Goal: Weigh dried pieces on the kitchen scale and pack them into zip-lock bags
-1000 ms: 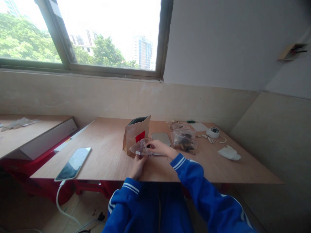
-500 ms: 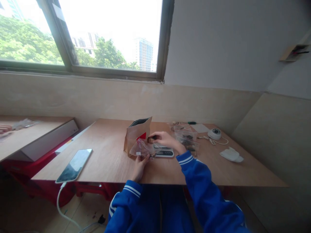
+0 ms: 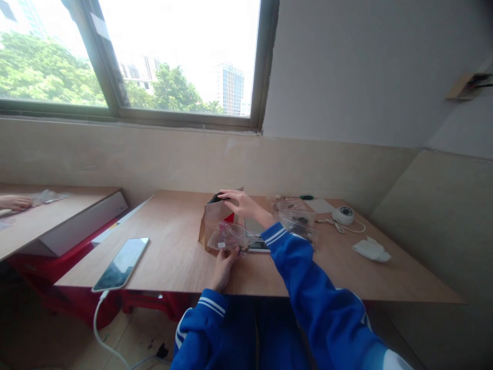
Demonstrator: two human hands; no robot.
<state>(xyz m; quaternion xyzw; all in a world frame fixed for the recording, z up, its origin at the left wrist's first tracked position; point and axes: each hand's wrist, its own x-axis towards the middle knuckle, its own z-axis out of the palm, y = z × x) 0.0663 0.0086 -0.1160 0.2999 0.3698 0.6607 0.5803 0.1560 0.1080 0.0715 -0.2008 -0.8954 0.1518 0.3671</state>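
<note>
My left hand (image 3: 222,268) is closed on the lower edge of a clear zip bag (image 3: 227,238) with a small white label. The zip bag leans in front of a standing brown paper bag (image 3: 208,224) that has a red patch and a dark inside. Over the paper bag's open mouth is my right hand (image 3: 246,206), its fingers stretched out and apart at the rim. Nothing shows between them, though the fingertips are partly over the dark opening. Behind the zip bag and my right sleeve, a white digital scale (image 3: 259,246) is partly hidden.
Several zip bags with dark pieces (image 3: 298,223) lie right of the scale. Farther right are a white dome camera (image 3: 342,215) with its cable and a crumpled white tissue (image 3: 372,250). A phone (image 3: 121,264) on a cable lies left. Another person's hand (image 3: 15,202) rests on the left table.
My right hand has moved up and left from beside the zip bag to the paper bag's mouth. The small brown piece it held no longer shows. My left hand keeps its hold.
</note>
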